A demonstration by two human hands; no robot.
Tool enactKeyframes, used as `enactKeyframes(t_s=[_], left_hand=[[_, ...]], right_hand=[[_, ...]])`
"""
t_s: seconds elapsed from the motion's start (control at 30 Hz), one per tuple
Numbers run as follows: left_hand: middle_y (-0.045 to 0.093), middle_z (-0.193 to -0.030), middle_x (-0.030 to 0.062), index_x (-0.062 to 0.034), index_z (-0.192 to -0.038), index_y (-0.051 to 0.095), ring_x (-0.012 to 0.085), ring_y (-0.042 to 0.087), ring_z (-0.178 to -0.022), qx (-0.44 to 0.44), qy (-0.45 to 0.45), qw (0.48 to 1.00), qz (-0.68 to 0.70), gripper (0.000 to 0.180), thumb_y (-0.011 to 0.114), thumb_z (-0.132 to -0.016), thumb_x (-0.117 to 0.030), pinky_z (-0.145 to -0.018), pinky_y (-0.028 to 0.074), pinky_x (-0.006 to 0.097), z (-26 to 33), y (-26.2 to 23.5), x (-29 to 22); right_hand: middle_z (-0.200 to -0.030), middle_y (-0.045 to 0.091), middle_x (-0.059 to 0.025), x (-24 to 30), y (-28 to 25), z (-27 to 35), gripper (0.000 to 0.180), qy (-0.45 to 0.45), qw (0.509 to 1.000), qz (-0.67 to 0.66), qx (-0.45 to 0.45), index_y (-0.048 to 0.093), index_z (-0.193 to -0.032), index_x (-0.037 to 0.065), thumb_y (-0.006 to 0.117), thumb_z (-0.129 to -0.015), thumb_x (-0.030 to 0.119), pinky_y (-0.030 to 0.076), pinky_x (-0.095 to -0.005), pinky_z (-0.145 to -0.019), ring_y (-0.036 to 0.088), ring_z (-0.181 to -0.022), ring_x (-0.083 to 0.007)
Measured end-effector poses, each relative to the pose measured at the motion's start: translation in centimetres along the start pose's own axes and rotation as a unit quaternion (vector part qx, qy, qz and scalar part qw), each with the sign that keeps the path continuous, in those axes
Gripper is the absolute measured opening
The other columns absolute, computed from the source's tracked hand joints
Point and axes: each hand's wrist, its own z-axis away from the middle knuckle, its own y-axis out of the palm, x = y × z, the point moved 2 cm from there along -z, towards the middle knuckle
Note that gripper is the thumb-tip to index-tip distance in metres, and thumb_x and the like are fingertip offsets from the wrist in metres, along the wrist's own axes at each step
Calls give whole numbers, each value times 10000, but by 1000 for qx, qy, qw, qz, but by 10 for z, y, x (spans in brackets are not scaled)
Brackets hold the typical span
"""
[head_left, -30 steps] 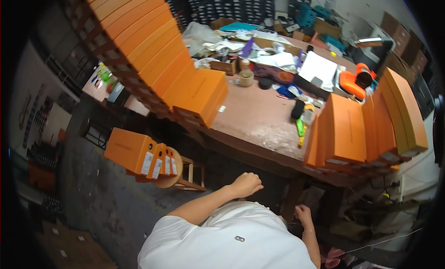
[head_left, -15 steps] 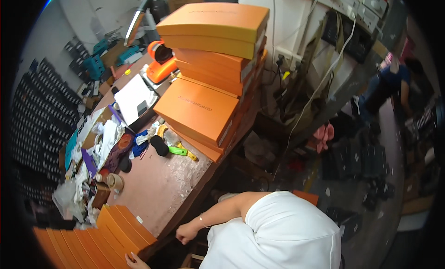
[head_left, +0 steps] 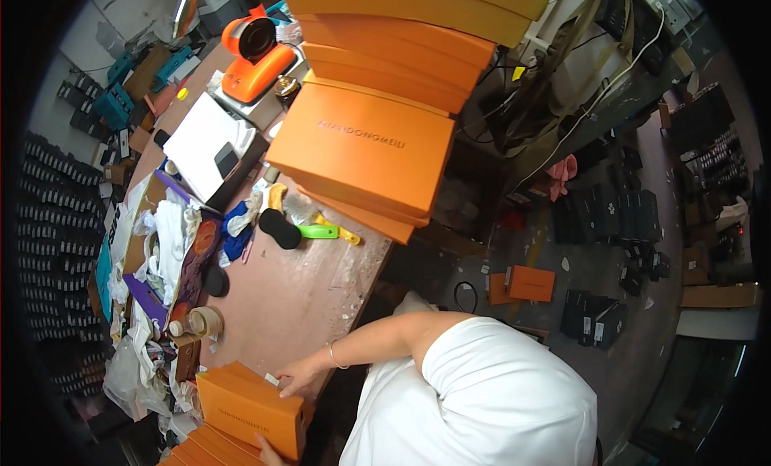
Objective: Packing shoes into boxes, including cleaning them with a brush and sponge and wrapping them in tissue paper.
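Head view, and Ben asks: "What is the person doing?"

Mia says: "They are taking an orange box. It sits on top of the low stack at the near end of the table."

Ben: "Where are the hands?"

Mia: "The right hand lies flat and wide on the box's top corner. The left hand is at the box's near side, mostly cut off at the picture's edge. One cannot tell if it grips."

Ben: "So which step is this?"

Mia: "It looks like the start of a lift. The box is not up yet."

Ben: "What does the next move need?"

Mia: "Probably a firm hold on both sides, then a straight lift, so the stack below does not slide. The tape roll is near, so they should keep clear of it."
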Motion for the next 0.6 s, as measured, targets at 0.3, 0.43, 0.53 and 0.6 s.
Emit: enactKeyframes(t_s=[0.3, 0.43, 0.53, 0.6], left_hand=[[565, -1111, 137, 79, -1101, 574, 223, 544, -984, 170, 121, 943, 258, 361, 555, -963, -254, -905, 423, 346, 82, 112, -48], [555, -1217, 36, -108, -1261, 493, 208, 521, -1133, 312, -207, 739, 560, 517, 525, -898, -475, -931, 430, 367, 102, 165, -82], [523, -1311, 67, -177, -1338, 466, 286, 493, -1194, 401, -204, 724, 523, 683, 492, -817, -619, -946, 402, 527, 92, 133, -132], [488, -1342, 123, -170, -1366, 432, 309, 486, -1195, 454, -215, 667, 551, 726, 468, -820, -647, -919, 411, 540, 80, 104, -164]], right_hand=[[-1383, 430, -136, 45, -70, 93, 904, 97, 988, -91, -79, 182, -1489, 70, 684, -836, 441, 500, -332, -849, 472, -1206, -223], [-1418, 390, -119, 55, -79, 134, 886, 196, 974, -62, -97, 107, -1511, 120, 593, -882, 511, 553, -267, -589, 479, -1192, -205], [-1277, 512, -136, 96, -102, 121, 695, 154, 982, 20, -111, 289, -1454, 75, 502, -938, 490, 538, -248, -532, 557, -1064, -195], [-1109, 601, -112, 122, -119, 110, 583, 121, 982, 53, -137, 430, -1382, 57, 483, -957, 452, 524, -248, -489, 622, -848, -158]])
